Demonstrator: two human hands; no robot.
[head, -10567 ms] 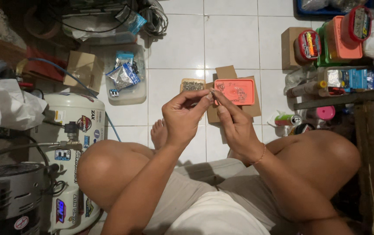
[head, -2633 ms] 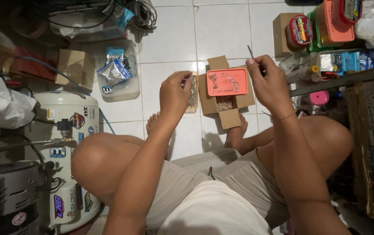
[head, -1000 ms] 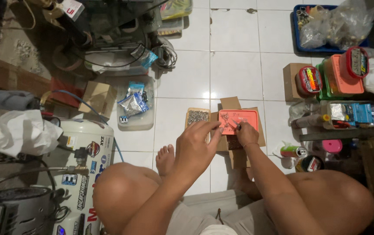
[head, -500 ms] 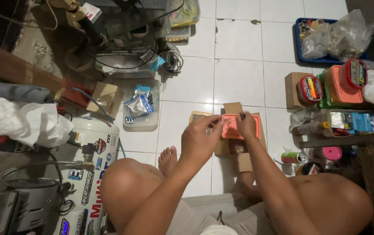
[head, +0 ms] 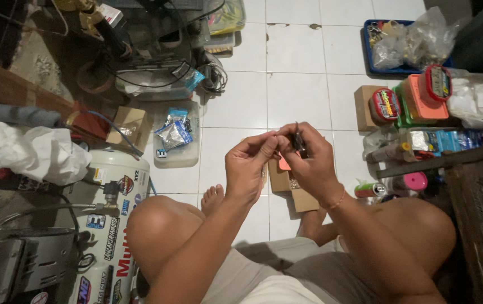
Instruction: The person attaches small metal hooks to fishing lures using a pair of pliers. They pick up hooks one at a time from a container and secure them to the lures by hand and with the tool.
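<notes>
- Two hands are meeting in mid-air above the white tiled floor (head: 295,90), over the person's folded legs, and a small dark tool is sitting between them.
- Farthest left of the pair, the left hand (head: 247,166) is reaching rightward with thumb and forefinger drawn together; whether they are pinching something tiny or only touching the tool's side is too small to tell.
- Just right of those fingertips, the small dark tool (head: 298,139) is standing nearly upright, its long axis running up and away from the palm, its thin tip poking above the knuckles.
- Right of that, the right hand (head: 311,166) is clamping the tool's lower part, fingers curled round it, so this hand is the nearer one; the left is only coming up beside it.
- Below and behind both hands, an orange card (head: 284,164) is lying on an open cardboard box (head: 289,186) on the floor, mostly hidden by the fingers.
</notes>
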